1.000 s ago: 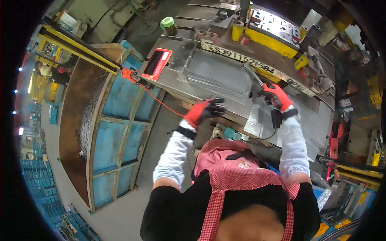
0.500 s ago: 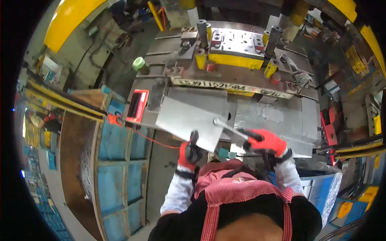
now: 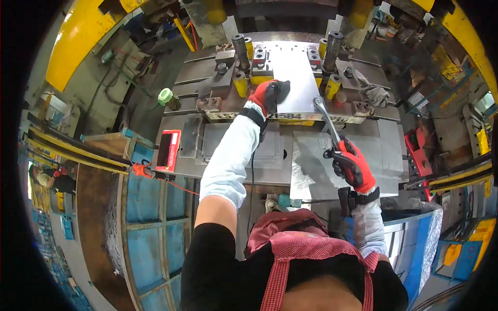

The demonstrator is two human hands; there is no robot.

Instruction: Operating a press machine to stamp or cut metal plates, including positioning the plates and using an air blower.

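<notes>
The metal sheet (image 3: 296, 78) has advanced over the die (image 3: 259, 80), now between guide posts (image 3: 332, 52), the left hand (image 3: 268, 97) at its left edge, grip unclear, the right hand (image 3: 353, 165) clamped on a metal tool (image 3: 327, 119).

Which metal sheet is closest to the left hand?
The bright metal sheet between the yellow posts, right beside the left hand. The others lie lower in the view: a sheet stack on the left, flat sheets on the right.
</notes>
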